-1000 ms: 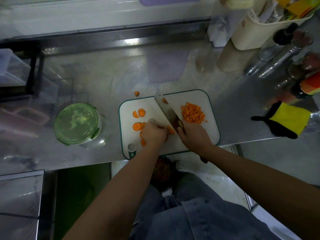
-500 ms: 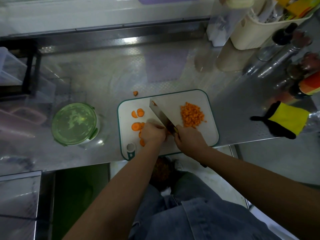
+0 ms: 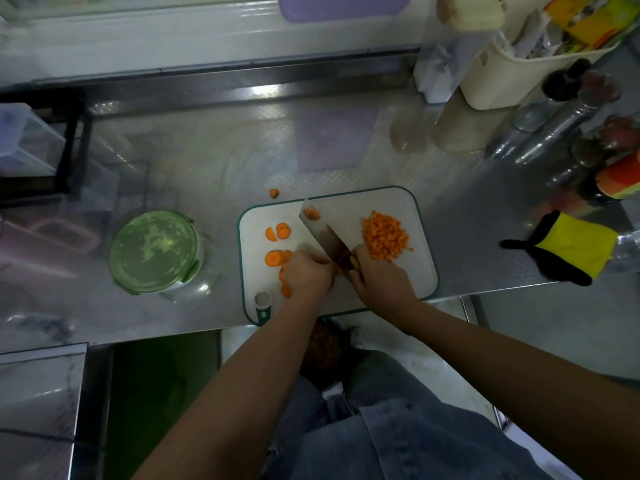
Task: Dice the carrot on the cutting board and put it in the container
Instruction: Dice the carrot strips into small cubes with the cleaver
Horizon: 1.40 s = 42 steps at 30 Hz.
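A white cutting board (image 3: 408, 271) with a teal rim lies at the counter's front edge. On its left part lie orange carrot slices (image 3: 275, 259); a pile of diced carrot (image 3: 384, 235) sits on its right part. My right hand (image 3: 379, 278) grips the handle of a broad knife (image 3: 323, 233), blade pointing up-left, with a carrot bit stuck near its tip. My left hand (image 3: 306, 273) has curled fingers holding carrot pieces down beside the blade. A round container with a green lid (image 3: 154, 251) stands left of the board, lid on.
One carrot piece (image 3: 274, 193) lies on the steel counter behind the board. A yellow and black glove (image 3: 571, 249) lies at the right. Bottles (image 3: 554, 109) and a cream basket (image 3: 512, 74) stand at the back right. A black rack (image 3: 69, 143) stands at the back left.
The knife moved left and down against the carrot under my left hand, then rose again with its blade a little further left than a second ago. My left hand stayed in place.
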Available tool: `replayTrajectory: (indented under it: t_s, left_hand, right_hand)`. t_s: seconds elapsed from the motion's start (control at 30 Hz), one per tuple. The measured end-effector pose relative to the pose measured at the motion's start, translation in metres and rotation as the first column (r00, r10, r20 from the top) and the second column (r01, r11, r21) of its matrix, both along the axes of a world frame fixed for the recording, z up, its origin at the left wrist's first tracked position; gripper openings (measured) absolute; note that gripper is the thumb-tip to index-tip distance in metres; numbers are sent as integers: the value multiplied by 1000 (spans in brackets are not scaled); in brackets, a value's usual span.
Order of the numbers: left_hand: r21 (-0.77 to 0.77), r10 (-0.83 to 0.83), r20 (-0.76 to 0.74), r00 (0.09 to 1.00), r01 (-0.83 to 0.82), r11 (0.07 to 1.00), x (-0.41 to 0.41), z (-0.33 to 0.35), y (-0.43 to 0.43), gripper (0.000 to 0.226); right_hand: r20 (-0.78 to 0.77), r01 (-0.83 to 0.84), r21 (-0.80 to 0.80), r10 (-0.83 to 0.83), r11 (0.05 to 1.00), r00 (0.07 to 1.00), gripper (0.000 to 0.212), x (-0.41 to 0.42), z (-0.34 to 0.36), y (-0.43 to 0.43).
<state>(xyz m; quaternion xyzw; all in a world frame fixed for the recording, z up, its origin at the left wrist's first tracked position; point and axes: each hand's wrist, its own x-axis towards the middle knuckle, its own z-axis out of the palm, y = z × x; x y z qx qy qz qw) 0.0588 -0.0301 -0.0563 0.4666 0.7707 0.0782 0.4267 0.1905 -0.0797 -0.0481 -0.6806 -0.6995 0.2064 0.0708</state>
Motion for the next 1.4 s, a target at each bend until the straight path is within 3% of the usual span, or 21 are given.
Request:
replayTrajectory:
  t_s: [0.2, 0.37, 0.53, 0.7, 0.77, 0.83, 0.9, 1.07, 1.13, 1.23, 1.4]
  left_hand:
    - [24, -52, 34, 998, 51, 998, -4, 1, -4, 17]
    - [21, -69, 95, 993, 67, 998, -7, 3, -7, 20]
    - [31, -121, 46, 992, 120, 992, -6, 10, -4, 23]
    - [84, -149, 4, 989, 148, 985, -8, 12, -3, 32]
    - [135, -15, 182, 983, -10, 991, -7, 16, -5, 44]
    - [101, 150, 414, 898, -209, 973, -3, 26, -5, 55]
    - [75, 174, 487, 856, -240, 968, 1, 31, -3, 54]
    - [182, 138, 308, 941, -201, 962, 5, 34, 1, 27]
    - [216, 136, 275, 952, -199, 956, 1, 37, -1, 27]
    - [225, 141, 246, 959, -198, 954, -8, 35, -1, 32]
    - [230, 210, 290, 934, -281, 932, -14, 33, -2, 32]
  right_hand:
    - [-30, 6, 28, -5, 1000, 1000, 36, 1, 2, 0]
    - [-51, -20, -44, 17, 999, 999, 23, 6, 4, 6]
    - [-106, -15, -52, 9, 999, 994, 17, 14, 7, 13]
    - [-160, -2, -5, 2, 1000, 987, 27, 18, 7, 14]
    - [-108, -12, 62, 18, 998, 994, 23, 18, 5, 9]
    - [-68, -15, 142, 25, 990, 997, 22, 15, 7, 6]
    - [-65, -52, 197, 66, 979, 996, 28, 11, 8, 3]
    - [-146, -168, 176, 195, 970, 970, 41, 6, 12, 0]
    - [-227, -88, 189, 131, 978, 965, 42, 8, 14, 3]
    - [-336, 6, 214, 68, 977, 939, 24, 13, 14, 15]
    - [-311, -176, 244, 249, 954, 917, 21, -3, 16, 31]
